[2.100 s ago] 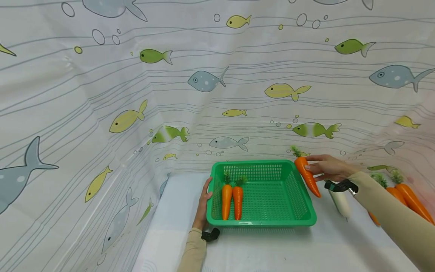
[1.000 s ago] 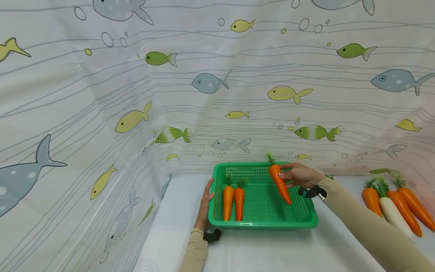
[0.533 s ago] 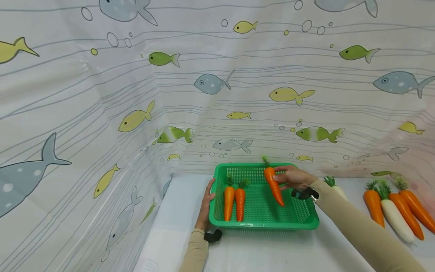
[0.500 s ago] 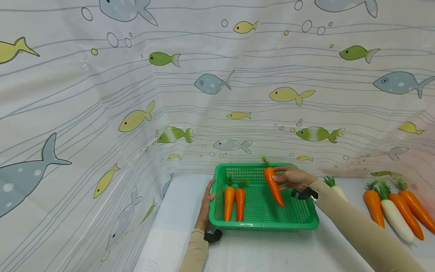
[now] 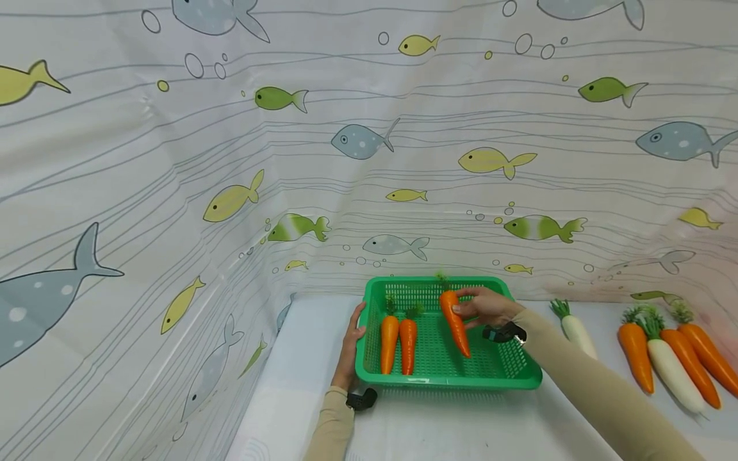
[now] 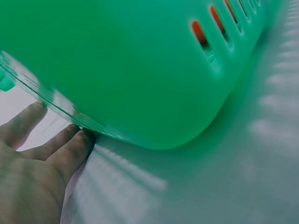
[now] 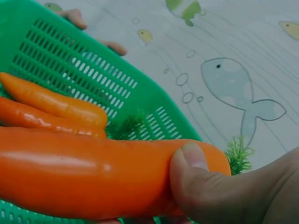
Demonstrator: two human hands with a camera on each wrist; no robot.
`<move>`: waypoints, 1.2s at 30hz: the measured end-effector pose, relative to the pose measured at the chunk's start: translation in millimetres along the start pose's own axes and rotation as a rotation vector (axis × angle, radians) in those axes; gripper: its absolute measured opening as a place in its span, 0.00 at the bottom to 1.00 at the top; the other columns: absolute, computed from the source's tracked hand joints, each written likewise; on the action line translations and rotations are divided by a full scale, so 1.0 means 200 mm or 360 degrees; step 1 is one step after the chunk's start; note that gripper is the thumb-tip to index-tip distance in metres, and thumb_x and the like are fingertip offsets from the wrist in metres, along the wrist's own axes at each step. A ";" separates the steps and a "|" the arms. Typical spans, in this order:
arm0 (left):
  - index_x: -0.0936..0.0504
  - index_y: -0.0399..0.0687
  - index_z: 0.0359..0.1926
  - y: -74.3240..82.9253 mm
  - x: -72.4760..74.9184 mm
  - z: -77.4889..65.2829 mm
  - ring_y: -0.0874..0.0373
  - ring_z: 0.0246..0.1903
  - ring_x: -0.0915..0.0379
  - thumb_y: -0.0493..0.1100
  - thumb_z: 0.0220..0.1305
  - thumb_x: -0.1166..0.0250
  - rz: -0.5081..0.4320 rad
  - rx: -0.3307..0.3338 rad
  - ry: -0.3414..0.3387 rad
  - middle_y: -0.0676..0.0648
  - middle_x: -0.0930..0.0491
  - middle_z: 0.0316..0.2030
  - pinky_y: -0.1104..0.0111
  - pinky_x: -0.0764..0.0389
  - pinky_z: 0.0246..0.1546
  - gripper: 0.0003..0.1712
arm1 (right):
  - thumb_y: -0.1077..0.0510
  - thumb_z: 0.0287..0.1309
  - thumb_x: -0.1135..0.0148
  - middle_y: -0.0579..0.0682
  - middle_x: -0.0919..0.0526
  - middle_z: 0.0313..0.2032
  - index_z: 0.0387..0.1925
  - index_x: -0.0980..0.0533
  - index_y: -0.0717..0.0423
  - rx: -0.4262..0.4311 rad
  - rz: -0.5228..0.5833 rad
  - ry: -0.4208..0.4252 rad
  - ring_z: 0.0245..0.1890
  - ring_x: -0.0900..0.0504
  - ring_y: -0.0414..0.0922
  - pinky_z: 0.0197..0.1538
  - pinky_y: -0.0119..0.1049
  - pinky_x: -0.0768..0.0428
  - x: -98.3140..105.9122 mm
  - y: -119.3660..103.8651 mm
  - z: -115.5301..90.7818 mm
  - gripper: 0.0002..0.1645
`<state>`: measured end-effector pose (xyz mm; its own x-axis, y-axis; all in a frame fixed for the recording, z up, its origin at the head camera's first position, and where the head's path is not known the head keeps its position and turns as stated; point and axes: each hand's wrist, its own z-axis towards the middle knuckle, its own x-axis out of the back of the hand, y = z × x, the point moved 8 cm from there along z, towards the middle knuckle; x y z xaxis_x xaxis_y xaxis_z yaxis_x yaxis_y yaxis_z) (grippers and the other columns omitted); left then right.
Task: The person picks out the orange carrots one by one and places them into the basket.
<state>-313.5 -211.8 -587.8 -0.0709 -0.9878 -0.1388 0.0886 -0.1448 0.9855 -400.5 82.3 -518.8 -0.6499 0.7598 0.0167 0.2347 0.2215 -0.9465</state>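
Note:
In the head view, a green plastic basket (image 5: 450, 383) stands on the table with two carrots (image 5: 389, 346) (image 5: 408, 346) lying side by side in its left part. My right hand (image 5: 487, 307) pinches a third carrot (image 5: 455, 323) between thumb and fingers near its leafy end. This carrot (image 7: 93, 172) slants over the basket's inside, tip toward me; whether it touches the bottom is unclear. My left hand (image 5: 348, 346) rests against the basket's left side. In the left wrist view its fairly straight fingers (image 6: 70, 151) touch the basket's outer wall (image 6: 140, 93).
Right of the basket lies a white radish (image 5: 576, 333), partly behind my right forearm. Farther right, several carrots (image 5: 637, 355) and another white radish (image 5: 674, 378) lie in a row. A fish-patterned sheet (image 5: 444, 256) rises behind and left of the table (image 5: 311, 333).
My right hand has brought the carrot from the basket's right rim leftward over its inside, then lower. The left hand stays at the basket's left side. The view has shifted slightly.

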 end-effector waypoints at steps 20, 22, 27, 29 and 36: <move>0.48 0.78 0.84 0.01 -0.01 -0.01 0.38 0.79 0.47 0.54 0.81 0.59 -0.0016 0.0014 0.0012 0.50 0.55 0.85 0.45 0.38 0.74 0.34 | 0.65 0.72 0.38 0.64 0.16 0.51 0.72 0.43 0.72 -0.0084 -0.0035 -0.0014 0.44 0.11 0.50 0.51 0.56 0.12 -0.13 0.13 0.13 0.35; 0.49 0.78 0.84 0.01 -0.01 -0.01 0.38 0.79 0.47 0.54 0.81 0.59 -0.0014 0.0018 0.0007 0.50 0.55 0.85 0.45 0.38 0.74 0.34 | 0.65 0.73 0.39 0.64 0.16 0.51 0.72 0.43 0.72 -0.0080 -0.0038 -0.0029 0.44 0.11 0.49 0.52 0.56 0.12 -0.13 0.13 0.13 0.35; 0.49 0.79 0.84 0.01 0.00 -0.01 0.37 0.79 0.45 0.54 0.81 0.60 -0.0013 0.0027 0.0002 0.50 0.54 0.85 0.46 0.36 0.73 0.34 | 0.66 0.72 0.39 0.65 0.17 0.53 0.73 0.45 0.72 -0.0093 -0.0017 0.0001 0.44 0.12 0.49 0.52 0.57 0.12 -0.14 0.13 0.15 0.37; 0.49 0.78 0.84 0.01 0.00 -0.01 0.37 0.79 0.45 0.54 0.81 0.60 -0.0018 0.0026 -0.0002 0.50 0.55 0.85 0.46 0.35 0.73 0.34 | 0.66 0.71 0.38 0.65 0.18 0.53 0.73 0.45 0.72 -0.0108 -0.0005 0.0025 0.44 0.12 0.49 0.52 0.56 0.12 -0.15 0.13 0.17 0.37; 0.49 0.78 0.84 0.02 -0.01 -0.01 0.38 0.79 0.47 0.54 0.81 0.59 -0.0018 0.0026 0.0000 0.52 0.57 0.86 0.46 0.36 0.74 0.34 | 0.67 0.71 0.38 0.67 0.18 0.54 0.76 0.48 0.73 -0.0136 -0.0016 0.0034 0.45 0.12 0.50 0.53 0.57 0.13 -0.17 0.15 0.21 0.41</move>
<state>-311.7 -210.0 -584.3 -0.0716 -0.9861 -0.1498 0.0718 -0.1549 0.9853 -402.6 37.8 -561.2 -0.6373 0.7699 0.0340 0.2896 0.2802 -0.9152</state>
